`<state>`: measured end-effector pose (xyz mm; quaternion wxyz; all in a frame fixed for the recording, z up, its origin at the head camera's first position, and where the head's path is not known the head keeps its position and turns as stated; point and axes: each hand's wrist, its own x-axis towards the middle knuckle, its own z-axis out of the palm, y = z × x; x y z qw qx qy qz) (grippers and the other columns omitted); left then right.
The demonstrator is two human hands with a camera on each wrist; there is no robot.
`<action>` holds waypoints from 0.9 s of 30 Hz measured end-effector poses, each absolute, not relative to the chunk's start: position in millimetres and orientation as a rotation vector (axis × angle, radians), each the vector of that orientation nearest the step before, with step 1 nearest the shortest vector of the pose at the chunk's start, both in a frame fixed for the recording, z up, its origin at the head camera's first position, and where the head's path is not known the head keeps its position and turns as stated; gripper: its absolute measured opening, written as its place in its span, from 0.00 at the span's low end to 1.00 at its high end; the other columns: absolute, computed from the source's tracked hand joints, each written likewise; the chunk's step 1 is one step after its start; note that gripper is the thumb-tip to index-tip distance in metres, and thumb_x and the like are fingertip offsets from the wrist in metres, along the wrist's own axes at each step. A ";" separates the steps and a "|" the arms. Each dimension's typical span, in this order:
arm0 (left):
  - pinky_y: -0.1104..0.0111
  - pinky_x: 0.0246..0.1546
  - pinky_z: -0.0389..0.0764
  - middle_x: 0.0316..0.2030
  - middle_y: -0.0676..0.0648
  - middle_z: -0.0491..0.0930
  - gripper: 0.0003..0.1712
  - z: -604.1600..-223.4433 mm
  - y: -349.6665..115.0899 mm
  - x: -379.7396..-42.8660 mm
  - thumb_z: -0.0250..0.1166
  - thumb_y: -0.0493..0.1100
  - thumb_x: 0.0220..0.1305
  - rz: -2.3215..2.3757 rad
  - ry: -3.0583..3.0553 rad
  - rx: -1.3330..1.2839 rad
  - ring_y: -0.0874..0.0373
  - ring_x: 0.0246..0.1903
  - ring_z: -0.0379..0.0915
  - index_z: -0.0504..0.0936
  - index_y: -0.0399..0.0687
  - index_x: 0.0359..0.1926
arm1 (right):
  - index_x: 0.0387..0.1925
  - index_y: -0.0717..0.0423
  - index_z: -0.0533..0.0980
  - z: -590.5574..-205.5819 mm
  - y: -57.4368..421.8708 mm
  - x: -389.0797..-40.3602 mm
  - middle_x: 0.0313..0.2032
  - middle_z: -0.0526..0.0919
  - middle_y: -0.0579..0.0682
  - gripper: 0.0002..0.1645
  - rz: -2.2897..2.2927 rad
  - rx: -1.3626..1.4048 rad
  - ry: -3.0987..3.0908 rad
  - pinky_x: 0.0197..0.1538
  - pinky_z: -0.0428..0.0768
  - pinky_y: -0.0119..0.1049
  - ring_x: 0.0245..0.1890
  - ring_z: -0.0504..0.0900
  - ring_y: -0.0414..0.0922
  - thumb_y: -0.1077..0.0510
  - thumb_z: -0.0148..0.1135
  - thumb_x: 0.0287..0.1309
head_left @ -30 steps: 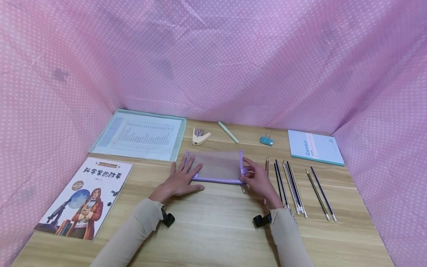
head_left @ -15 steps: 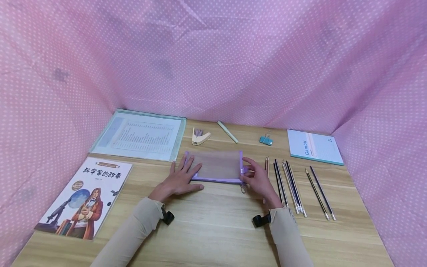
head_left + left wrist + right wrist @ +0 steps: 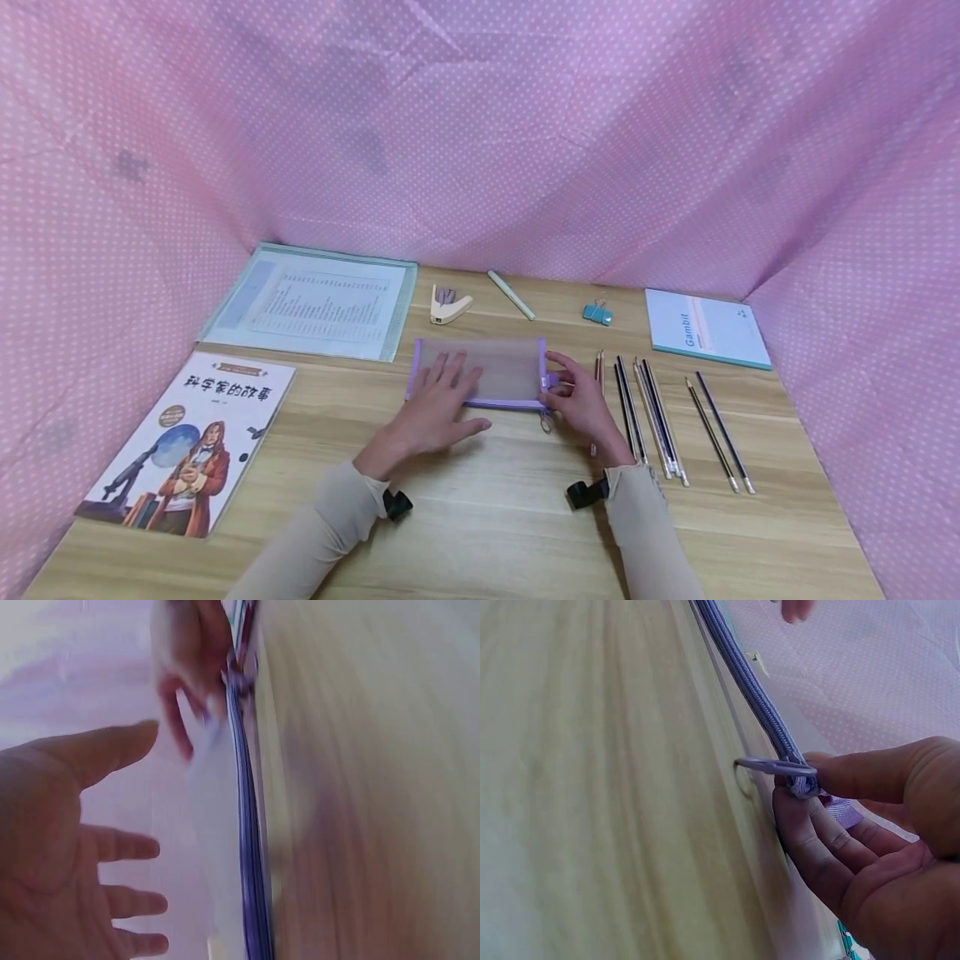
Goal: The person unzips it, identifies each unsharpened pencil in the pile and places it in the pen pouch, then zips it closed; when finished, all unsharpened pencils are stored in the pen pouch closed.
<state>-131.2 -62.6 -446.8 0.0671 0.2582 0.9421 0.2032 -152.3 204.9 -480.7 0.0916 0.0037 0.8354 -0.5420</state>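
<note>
A mesh zip pouch [image 3: 510,367] with purple edging lies flat in the middle of the table. Its right front corner is pinched by my right hand [image 3: 585,404], thumb on top and fingers beneath in the right wrist view. A zipper pull [image 3: 769,763] with a ring sticks out from that corner, and a purple fabric tab [image 3: 844,814] shows between the fingers. Over the pouch's left part spreads my left hand [image 3: 435,408], palm down with straight fingers. In the left wrist view a gap shows between those fingers [image 3: 131,900] and the zipper [image 3: 251,847].
Several pencils [image 3: 660,425] lie right of my right hand. Behind the pouch are a cream stapler [image 3: 452,312], a pale green pen [image 3: 512,295] and a teal binder clip [image 3: 597,313]. A notebook [image 3: 708,329] lies back right; a document folder [image 3: 315,304] and a book [image 3: 187,450] lie left.
My left hand has shifted right from the pouch's left edge, uncovering that edge, and now hovers farther over the mesh. The right hand keeps its pinch on the corner; the pouch stays put.
</note>
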 end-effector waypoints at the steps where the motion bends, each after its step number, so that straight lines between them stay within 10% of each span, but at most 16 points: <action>1: 0.34 0.72 0.53 0.77 0.34 0.53 0.47 -445.8 -57.0 -127.9 0.64 0.65 0.62 0.630 2.844 0.789 0.30 0.76 0.46 0.63 0.46 0.74 | 0.72 0.55 0.64 -479.9 204.7 -152.3 0.56 0.79 0.69 0.44 -1.606 0.017 2.478 0.47 0.86 0.35 0.43 0.86 0.50 0.75 0.65 0.54; 10: 0.51 0.62 0.75 0.56 0.40 0.78 0.38 -450.3 -12.7 -106.5 0.67 0.62 0.59 0.884 2.871 0.849 0.44 0.58 0.73 0.76 0.44 0.63 | 0.72 0.54 0.64 -480.0 204.7 -151.1 0.56 0.80 0.69 0.44 -1.625 0.010 2.484 0.48 0.86 0.37 0.45 0.86 0.52 0.75 0.65 0.54; 19: 0.61 0.45 0.81 0.49 0.44 0.81 0.35 -458.6 14.6 -97.1 0.67 0.62 0.60 0.948 2.836 0.702 0.53 0.45 0.78 0.78 0.46 0.61 | 0.72 0.54 0.64 -481.2 204.5 -151.4 0.56 0.80 0.69 0.45 -1.635 0.004 2.477 0.48 0.86 0.36 0.45 0.87 0.53 0.75 0.65 0.54; 27: 0.60 0.51 0.82 0.53 0.46 0.84 0.33 -470.0 28.7 -96.4 0.68 0.61 0.60 0.964 2.795 0.652 0.53 0.52 0.80 0.79 0.47 0.60 | 0.72 0.53 0.64 -481.2 204.4 -152.4 0.55 0.80 0.69 0.45 -1.634 0.030 2.466 0.49 0.86 0.38 0.45 0.87 0.53 0.75 0.65 0.53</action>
